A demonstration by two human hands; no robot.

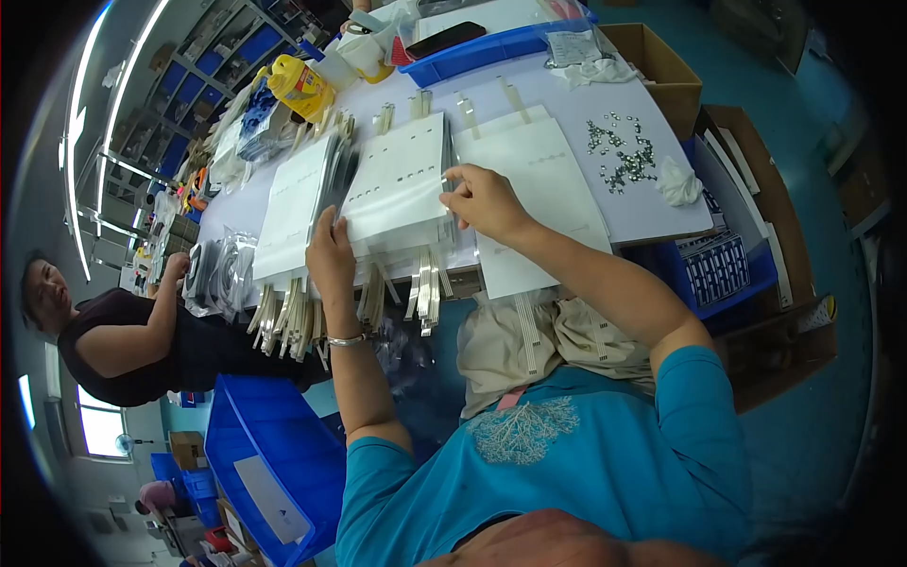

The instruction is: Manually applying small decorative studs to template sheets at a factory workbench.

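A middle stack of thin white sheets [402, 156] with small dark spots and pale ribbon tails lies in front of me on the table. My left hand [331, 257] is closed at its near left corner, with thumb and fingers on the sheet's edge. At the right edge, my right hand [487, 200] pinches the top sheet between thumb and curled fingers. To the left is another stack of white sheets [291, 203]. On the right, a further white sheet [529, 189] reaches over the table's near edge. Several flat ribbon tails [427, 293] hang down below the stacks.
Small metal parts [624, 156] are scattered at the table's right, beside a crumpled white cloth [678, 181]. A blue tray [501, 52] with a dark phone and a yellow bottle [300, 87] stand at the back. Blue bin [274, 463] at lower left; a person [132, 331] stands left.
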